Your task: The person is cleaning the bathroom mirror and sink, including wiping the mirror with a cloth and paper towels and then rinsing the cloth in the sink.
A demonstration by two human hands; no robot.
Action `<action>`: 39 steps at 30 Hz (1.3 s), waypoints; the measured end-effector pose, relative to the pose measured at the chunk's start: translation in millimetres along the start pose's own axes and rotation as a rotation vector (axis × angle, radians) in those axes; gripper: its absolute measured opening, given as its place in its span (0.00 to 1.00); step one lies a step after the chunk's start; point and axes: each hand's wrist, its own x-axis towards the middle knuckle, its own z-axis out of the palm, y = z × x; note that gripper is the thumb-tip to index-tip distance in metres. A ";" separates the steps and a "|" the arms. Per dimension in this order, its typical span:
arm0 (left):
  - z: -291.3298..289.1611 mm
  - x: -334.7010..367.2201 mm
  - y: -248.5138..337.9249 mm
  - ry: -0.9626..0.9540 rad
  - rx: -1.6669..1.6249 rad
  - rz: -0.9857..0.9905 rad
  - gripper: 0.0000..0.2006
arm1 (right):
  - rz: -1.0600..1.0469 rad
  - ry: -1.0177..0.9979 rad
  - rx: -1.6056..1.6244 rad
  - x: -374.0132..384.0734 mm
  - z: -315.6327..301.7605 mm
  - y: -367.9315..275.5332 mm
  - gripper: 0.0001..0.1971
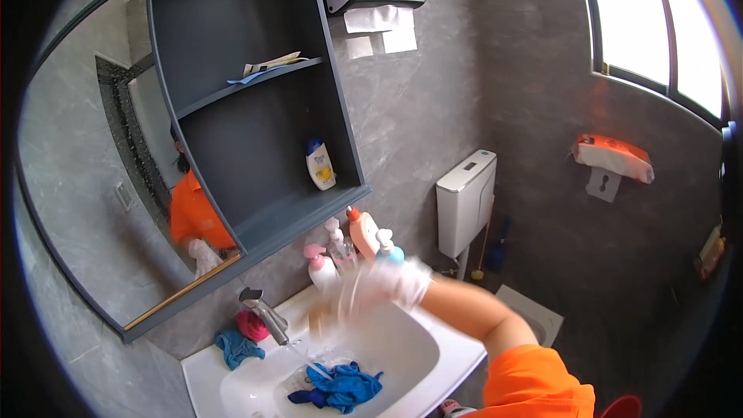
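My right hand (391,285), in a thin whitish glove, is over the far right part of the white washbasin (457,352), close to the pump bottles. Motion smears its fingers, and a blurred tan patch (316,321) lies by them; I cannot tell what it is or whether I hold it. Below, a wet blue cloth (344,387) lies bunched in the basin. Water runs onto it from the chrome tap (265,315). My left hand is not directly in view; the mirror (101,186) reflects an orange top and one gloved hand.
Several bottles, among them a pink-topped pump bottle (319,263), stand on the basin's back edge. A second blue cloth (238,347) and a red cloth (252,325) lie beside the tap. Above is a dark cabinet (255,147) with a shampoo bottle (320,166). A white cistern (466,201) hangs right.
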 end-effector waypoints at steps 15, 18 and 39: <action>-55.0 -0.7 89.5 -0.617 -0.177 -0.736 0.34 | -0.934 1.440 1.242 10.6 -427.5 87.3 0.25; -53.1 22.5 92.7 -0.535 -0.189 -0.693 0.33 | -1.091 1.385 1.070 -0.4 -411.3 151.9 0.15; 39.1 -55.6 17.1 -0.244 -0.395 -0.374 0.28 | -0.714 0.776 -1.079 230.0 -80.2 -91.9 0.15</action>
